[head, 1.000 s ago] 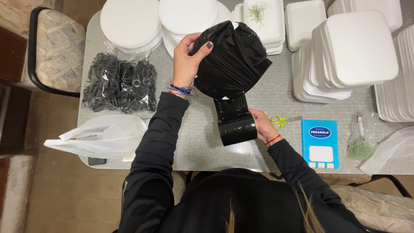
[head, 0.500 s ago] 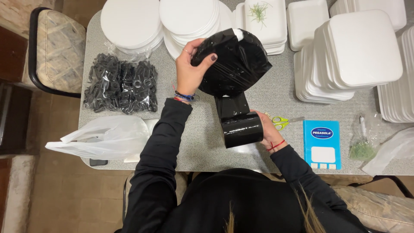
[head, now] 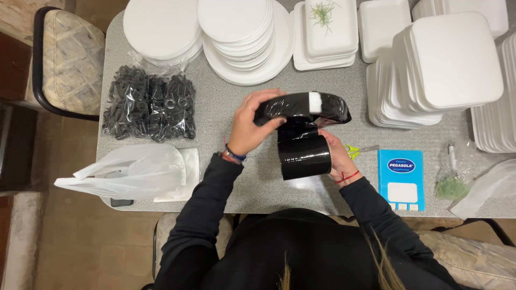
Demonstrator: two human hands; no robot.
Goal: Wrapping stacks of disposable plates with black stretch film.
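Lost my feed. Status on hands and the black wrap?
Left hand grips wrapped black bundle. Right hand holds black roll. Both above table, nothing in the way.

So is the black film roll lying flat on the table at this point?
No. The right hand holds the black film roll up off the grey table, while the left hand grips a black-wrapped bundle above it.

grey table (head: 231, 177) | white plate stacks (head: 242, 32) | foam trays (head: 451, 64) | blk parts bag (head: 148, 104) | blue pkt (head: 400, 177)
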